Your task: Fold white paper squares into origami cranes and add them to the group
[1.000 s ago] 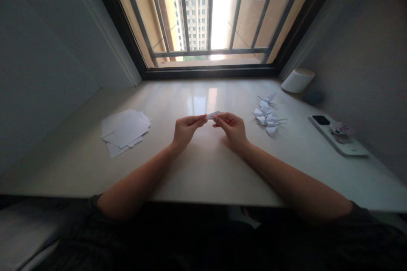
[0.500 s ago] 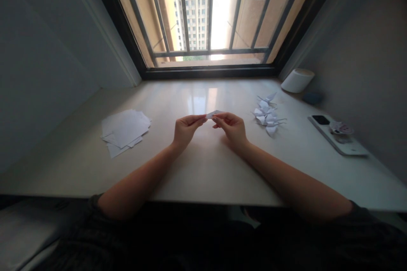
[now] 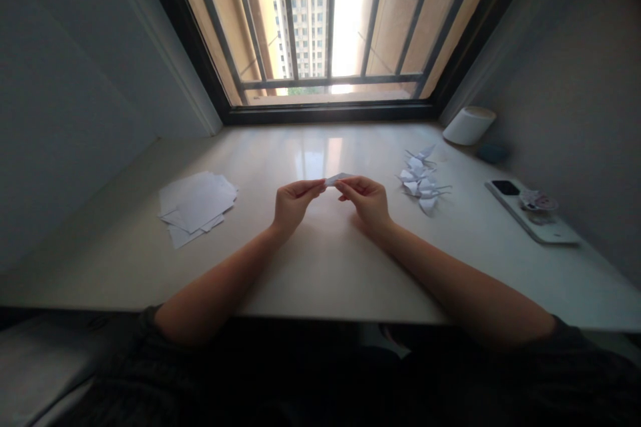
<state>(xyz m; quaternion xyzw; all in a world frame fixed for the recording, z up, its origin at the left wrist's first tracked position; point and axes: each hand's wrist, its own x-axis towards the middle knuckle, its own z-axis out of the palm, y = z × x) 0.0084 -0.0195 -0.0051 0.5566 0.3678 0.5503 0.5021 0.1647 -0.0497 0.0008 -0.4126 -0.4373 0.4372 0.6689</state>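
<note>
Between my two hands is a small folded piece of white paper point(image 3: 332, 181), held a little above the white tabletop. My left hand point(image 3: 294, 200) pinches its left end between thumb and fingers. At the other end, my right hand point(image 3: 368, 200) grips the paper with thumb and forefinger, the remaining fingers curled in. The fingers cover much of the paper, so its full folded shape is hidden. To the right of my right hand lies a cluster of folded paper cranes point(image 3: 422, 180). Loose white paper sheets point(image 3: 200, 203) lie in a pile to the left of my left hand.
A white phone point(image 3: 533, 217) with a round grip on its back lies at the right. Behind it a white cylindrical object point(image 3: 469, 126) stands near the wall, beside a small dark object point(image 3: 493, 152). A barred window point(image 3: 330, 110) borders the table's point(image 3: 310, 280) far edge.
My right hand has shifted very slightly to the right on the folded paper. My left hand stays where it was, and the things on the table have not moved.
</note>
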